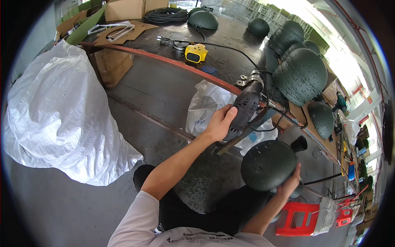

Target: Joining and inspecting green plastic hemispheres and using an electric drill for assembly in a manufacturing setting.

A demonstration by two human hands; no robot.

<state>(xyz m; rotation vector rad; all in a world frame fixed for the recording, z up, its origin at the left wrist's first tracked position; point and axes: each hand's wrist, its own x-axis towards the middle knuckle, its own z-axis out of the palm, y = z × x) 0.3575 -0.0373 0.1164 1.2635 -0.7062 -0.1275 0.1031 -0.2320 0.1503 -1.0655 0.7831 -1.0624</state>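
Note:
My left hand [221, 124] is wrapped round the body of a black power drill [247, 108], the thumb lying on top and most fingers hidden underneath. The drill's front end sits at a metal clamp [250, 78] on the table edge, and its bit cannot be made out. To the right and nearer to me, my right hand [291, 181] grips the rim of a dark green dome-shaped shell [267, 165], its rounded side facing up. Short slits show in the shell's surface. A small black cup-like piece [299, 143] is just beyond the shell, apart from my fingers.
Stacked green domes with holes [300, 76] stand along the table's right side. A yellow device [196, 53] and black cable coil [165, 15] lie on the dark table [224, 39]. A big white sack [61, 115] fills the left; a red stool [298, 218] is at right.

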